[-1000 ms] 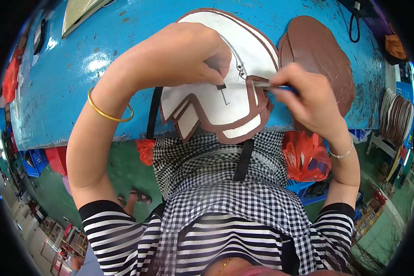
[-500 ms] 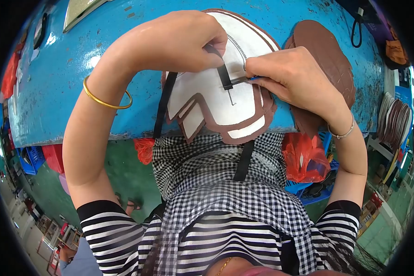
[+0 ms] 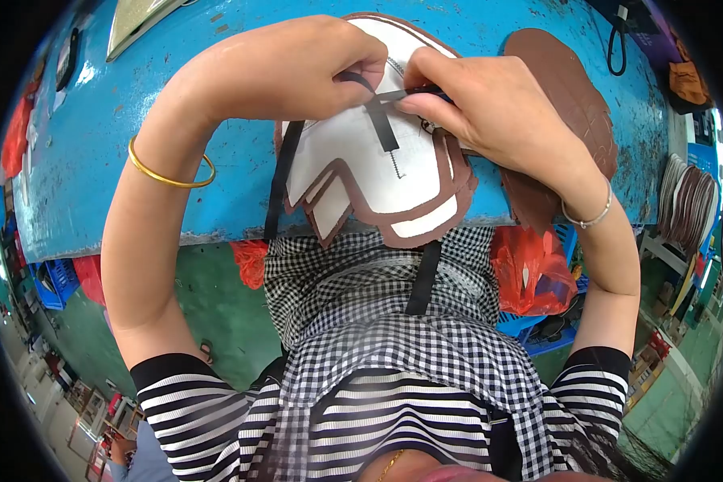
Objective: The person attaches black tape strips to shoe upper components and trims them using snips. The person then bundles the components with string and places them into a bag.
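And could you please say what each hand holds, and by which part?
Left hand: strap, by its upper part. Right hand: tool, by its dark handle.

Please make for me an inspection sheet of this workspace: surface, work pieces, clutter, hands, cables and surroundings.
Surface: blue table, worn, with chipped paint.
Work pieces: white piece, brown-edged; black strap over it, its lower end by a zigzag stitch line.
Clutter: brown pieces piled at the right.
Left hand: pinches the strap.
Right hand: grips a slim tool, mostly hidden, tip at the strap.
Cables: black loop at the far right; whether a cable, unclear.
Surroundings: green floor; red bag below the table edge.
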Available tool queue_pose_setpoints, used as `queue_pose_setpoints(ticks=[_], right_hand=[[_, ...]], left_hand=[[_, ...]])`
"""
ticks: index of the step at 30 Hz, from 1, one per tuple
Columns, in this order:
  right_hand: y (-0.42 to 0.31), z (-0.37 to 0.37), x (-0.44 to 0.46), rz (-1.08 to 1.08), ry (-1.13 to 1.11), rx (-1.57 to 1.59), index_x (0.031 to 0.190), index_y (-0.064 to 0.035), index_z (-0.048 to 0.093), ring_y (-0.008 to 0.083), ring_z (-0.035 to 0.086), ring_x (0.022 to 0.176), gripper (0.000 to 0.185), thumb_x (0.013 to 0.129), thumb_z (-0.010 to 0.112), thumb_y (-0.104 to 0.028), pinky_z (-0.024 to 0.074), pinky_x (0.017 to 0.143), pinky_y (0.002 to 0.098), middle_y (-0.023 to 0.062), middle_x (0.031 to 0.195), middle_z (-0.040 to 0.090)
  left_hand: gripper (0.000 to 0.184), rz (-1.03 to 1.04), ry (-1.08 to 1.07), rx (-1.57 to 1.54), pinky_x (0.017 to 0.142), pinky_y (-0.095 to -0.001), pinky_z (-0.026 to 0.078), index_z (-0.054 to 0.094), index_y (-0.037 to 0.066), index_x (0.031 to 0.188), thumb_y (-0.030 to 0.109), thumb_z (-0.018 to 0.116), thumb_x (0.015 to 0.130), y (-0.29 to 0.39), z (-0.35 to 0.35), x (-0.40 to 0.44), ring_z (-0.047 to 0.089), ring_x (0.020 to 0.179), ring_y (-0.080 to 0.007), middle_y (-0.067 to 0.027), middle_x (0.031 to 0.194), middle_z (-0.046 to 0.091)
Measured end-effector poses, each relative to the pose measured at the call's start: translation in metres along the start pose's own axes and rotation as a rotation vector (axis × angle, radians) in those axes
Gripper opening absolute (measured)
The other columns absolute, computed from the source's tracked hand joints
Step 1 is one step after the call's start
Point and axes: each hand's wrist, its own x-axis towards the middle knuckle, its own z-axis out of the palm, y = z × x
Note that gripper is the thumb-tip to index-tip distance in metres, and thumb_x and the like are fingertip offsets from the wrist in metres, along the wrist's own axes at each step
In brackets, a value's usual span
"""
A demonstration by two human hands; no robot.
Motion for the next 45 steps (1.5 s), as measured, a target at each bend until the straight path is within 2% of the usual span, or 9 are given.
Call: queue_pose_setpoints(ticks=[7,11,21,24,25,29,36,42,45], right_hand=[[-0.001,-0.005,-0.003,0.025,0.099,0.066,0.094,-0.0086,0.056,0.0296,0.065,0.062,0.025,0.092,0.059,-0.034,0.0485,0.054,0.0419,0.0109,0.068,0.064],[-0.031,-0.007,-0.014,-0.006,0.063,-0.073,0.103,-0.0123,0.061,0.0243,0.065,0.065,0.028,0.078,0.071,-0.018,0.0500,0.056,0.0359,0.0056,0.074,0.064],[-0.073,0.037,0.000,-0.044,0.117,-0.326,0.095,0.0037,0.061,0.0148,0.060,0.048,0.026,0.085,0.063,-0.021,0.0453,0.043,0.0268,0.0235,0.094,0.068],[-0.043,0.018,-0.004,0.169,0.227,0.246,0.097,0.0020,0.062,0.0192,0.063,0.052,0.025,0.089,0.062,-0.022,0.0468,0.048,0.0279,0.0184,0.086,0.069],[-0.033,0.023,-0.009,0.248,0.284,0.578,0.095,-0.0005,0.061,0.0173,0.062,0.054,0.024,0.091,0.063,-0.024,0.0460,0.050,0.0289,0.0050,0.075,0.067],[-0.026,-0.007,-0.055,0.677,0.036,1.526,0.100,-0.0030,0.062,0.0012,0.053,0.063,0.027,0.098,0.060,-0.030,0.0402,0.051,0.0203,-0.0065,0.074,0.058],[-0.052,0.016,-0.060,0.646,0.187,1.255,0.118,0.0001,0.059,0.0022,0.054,0.080,0.027,0.100,0.057,-0.020,0.0459,0.068,0.0198,-0.0024,0.092,0.063],[-0.046,0.013,-0.067,0.740,0.261,1.470,0.089,-0.0078,0.055,0.0012,0.031,0.041,0.023,0.101,0.056,-0.027,0.0205,0.038,0.0208,-0.0072,0.059,0.047],[-0.033,0.010,-0.098,0.904,0.786,1.544,0.119,-0.0038,0.060,0.0123,0.064,0.096,0.032,0.101,0.052,-0.030,0.0515,0.083,0.0270,0.0053,0.110,0.065]], left_hand=[[0.015,0.006,0.130,-0.146,0.063,-0.0312,0.042,0.056,-0.001,0.092,0.014,0.059,0.090,-0.008,0.005,-0.009,0.051,0.067,-0.0142,-0.0050,0.070,0.052],[0.013,-0.098,0.283,-0.691,0.055,-0.0213,0.036,0.060,0.004,0.093,0.017,0.059,0.095,-0.017,0.012,-0.017,0.047,0.064,-0.0028,0.0035,0.071,0.050],[0.006,-0.097,0.861,-0.874,0.042,-0.0148,0.025,0.066,0.006,0.097,0.011,0.064,0.094,0.020,-0.009,-0.045,0.041,0.047,-0.0005,0.0035,0.065,0.057],[0.019,-0.122,0.746,-0.723,0.053,-0.0143,0.030,0.067,0.008,0.110,0.020,0.061,0.096,0.012,-0.012,-0.064,0.047,0.062,0.0023,0.0045,0.076,0.059],[0.020,-0.104,0.699,-0.687,0.054,-0.0144,0.031,0.067,0.007,0.111,0.020,0.061,0.096,0.015,-0.010,-0.068,0.048,0.063,0.0020,0.0036,0.077,0.060],[0.011,-0.080,0.422,-0.697,0.065,-0.0169,0.046,0.065,0.004,0.100,0.010,0.065,0.092,0.038,0.006,-0.053,0.061,0.073,-0.0035,-0.0004,0.076,0.067],[0.006,-0.144,0.169,-0.596,0.065,-0.0192,0.048,0.064,0.001,0.085,0.002,0.070,0.084,0.052,0.010,-0.041,0.063,0.072,-0.0048,-0.0005,0.075,0.065],[0.009,-0.189,0.148,-0.281,0.064,-0.0292,0.052,0.071,0.002,0.081,0.007,0.072,0.074,0.033,0.046,-0.039,0.067,0.065,-0.0185,-0.0096,0.075,0.071],[0.010,-0.214,0.148,-0.172,0.064,-0.0291,0.052,0.071,0.002,0.083,0.008,0.072,0.074,0.039,0.046,-0.039,0.068,0.066,-0.0191,-0.0101,0.074,0.070]])
